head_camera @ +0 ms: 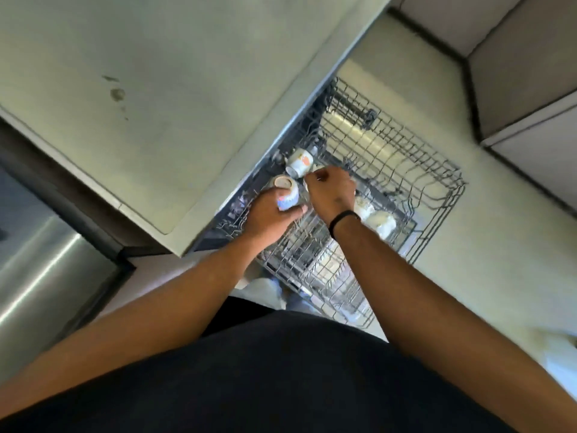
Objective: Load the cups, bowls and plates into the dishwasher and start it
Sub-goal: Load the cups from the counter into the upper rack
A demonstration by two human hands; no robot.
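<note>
The dishwasher's upper wire rack [406, 157] is pulled out below the counter edge. My left hand [268, 214] grips a white cup with a blue pattern [285, 192] over the rack's near-left side. My right hand [332, 189] pinches the rim of a second white cup, mostly hidden under its fingers. Just beyond it a white cup with an orange mark [299, 162] lies tilted in the rack. Two more white cups [379, 218] sit in the rack to the right of my right wrist. The lower rack [337, 285] shows beneath.
A pale countertop [162, 89] overhangs the dishwasher on the left. A stainless-steel appliance front [40, 264] stands at far left. Cabinets [524, 73] fill the upper right. Pale floor [499, 245] surrounds the rack.
</note>
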